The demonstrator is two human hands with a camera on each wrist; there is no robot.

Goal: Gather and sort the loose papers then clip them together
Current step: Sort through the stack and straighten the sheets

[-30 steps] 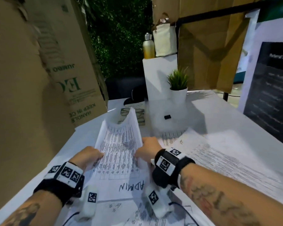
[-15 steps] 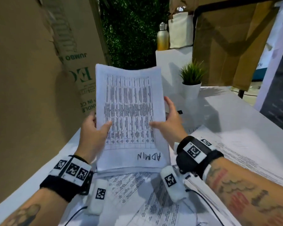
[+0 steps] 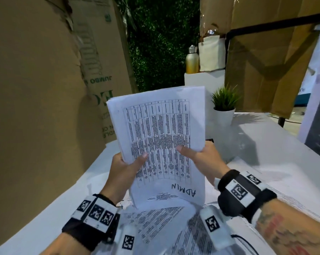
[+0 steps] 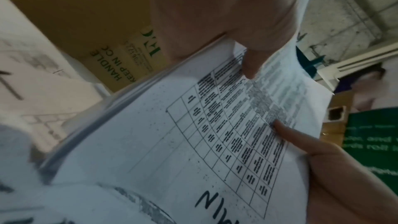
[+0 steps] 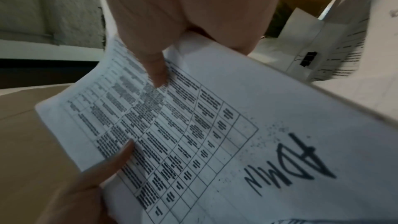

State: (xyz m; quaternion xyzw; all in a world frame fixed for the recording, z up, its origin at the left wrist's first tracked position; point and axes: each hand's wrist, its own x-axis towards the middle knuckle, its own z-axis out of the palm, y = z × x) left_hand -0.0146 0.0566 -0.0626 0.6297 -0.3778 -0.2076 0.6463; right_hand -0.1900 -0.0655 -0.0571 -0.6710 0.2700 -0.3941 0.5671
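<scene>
I hold a stack of printed papers (image 3: 161,129) upright over the white table (image 3: 269,150), with a table grid on the top sheet and "ADMIN" handwritten near its lower edge. My left hand (image 3: 131,161) grips the stack's left side, thumb on the front. My right hand (image 3: 194,153) grips the right side the same way. The wrist views show the stack (image 4: 172,142) (image 5: 237,108) with a thumb pressed on the print. More loose printed sheets (image 3: 155,229) lie on the table under the stack and to the right (image 3: 291,203). A black binder clip (image 5: 309,60) sits on the table behind the stack.
A tall cardboard box (image 3: 45,89) stands close on the left. A small potted plant (image 3: 224,109) is behind the stack, with a white pedestal (image 3: 198,80) carrying a bottle (image 3: 192,59) beyond it. More cardboard (image 3: 266,61) hangs at the back right.
A second ago the stack lay on the table under both hands. Both hands have lifted it upright, and since half a second ago it has tilted slightly to the left.
</scene>
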